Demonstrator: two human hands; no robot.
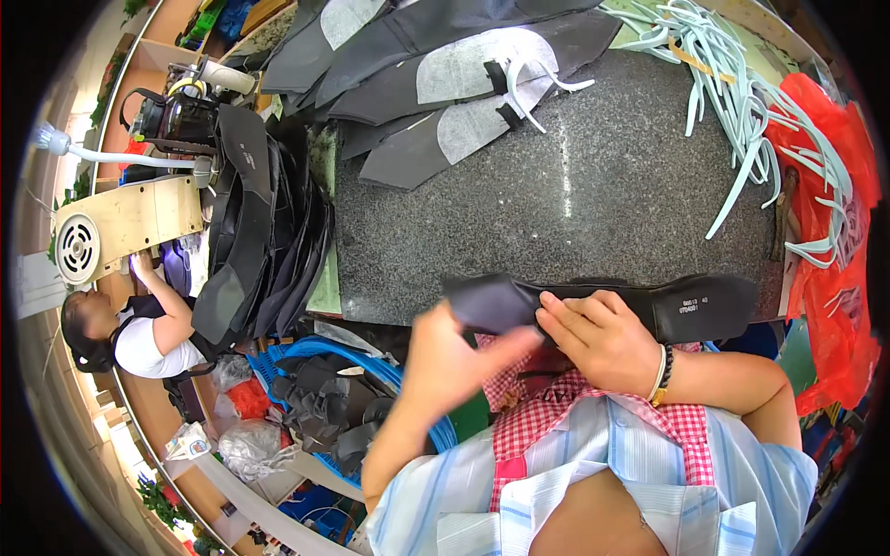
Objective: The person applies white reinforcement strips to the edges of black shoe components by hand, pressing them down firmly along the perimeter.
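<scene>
Right hand [604, 345] is gripping a long black leather-like strip [712, 304]; left hand [443, 366] is blurring, can't tell its grip. Probably aligning edges, next move's needing steady tension.

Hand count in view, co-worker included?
3: the wearer's left hand at the left end of a black piece, right hand on its middle, and the co-worker's hand by the cream machine. The co-worker's other hand may be hidden.
</scene>
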